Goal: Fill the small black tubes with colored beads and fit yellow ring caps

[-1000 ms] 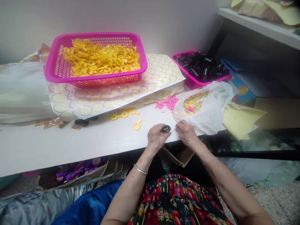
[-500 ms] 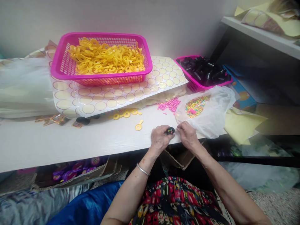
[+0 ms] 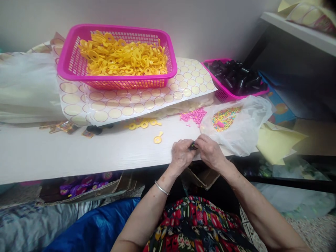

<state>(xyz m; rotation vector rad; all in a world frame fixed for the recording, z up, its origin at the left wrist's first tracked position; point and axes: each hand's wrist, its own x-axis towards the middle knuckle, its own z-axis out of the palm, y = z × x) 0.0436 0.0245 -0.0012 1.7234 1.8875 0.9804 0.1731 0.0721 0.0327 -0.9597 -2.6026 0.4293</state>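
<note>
My left hand is closed around a small black cylinder, which had colourful bits in its open end a moment ago and is now mostly covered by fingers. My right hand is pinched at the cylinder's top; what its fingertips hold, if anything, is hidden. Both hands are over the table's front edge. Just left of them lies a yellow ring piece with a short stem. Behind them are small pink pieces and a white plastic bag holding colourful beads.
A pink basket of yellow ring pieces stands on sticker sheets. A smaller pink basket holds black cylinders. A shelf juts out at right. Below the table is a cardboard box with purple items.
My right hand has come over to the black cylinder, closing the small gap and covering its open end. The camera view has shifted slightly.
</note>
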